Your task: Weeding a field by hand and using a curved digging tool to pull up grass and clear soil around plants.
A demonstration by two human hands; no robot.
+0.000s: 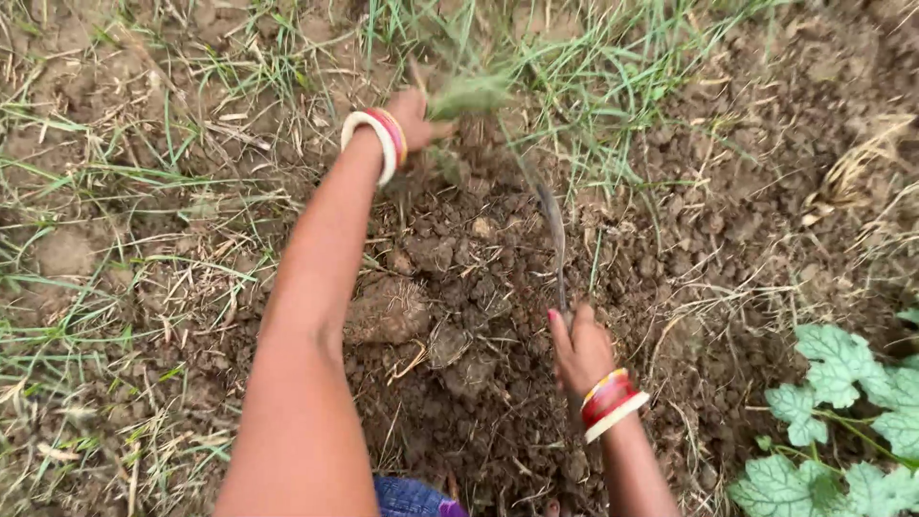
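Note:
My left hand (418, 113) reaches far forward and grips a tuft of green grass (467, 94), which looks blurred. White and red bangles ring that wrist. Nearer to me, my right hand (578, 347) is closed around the handle of a sickle, thumb along the top. The sickle's dark curved blade (553, 235) points away from me over loose brown soil (450, 287), between the two hands. Red, yellow and white bangles sit on the right wrist.
Clods of dug earth (388, 311) lie between my arms. Sparse green and dry grass (124, 191) covers the left and top. A broad-leaved green plant (842, 412) grows at the bottom right. Blue cloth (412, 498) shows at the bottom edge.

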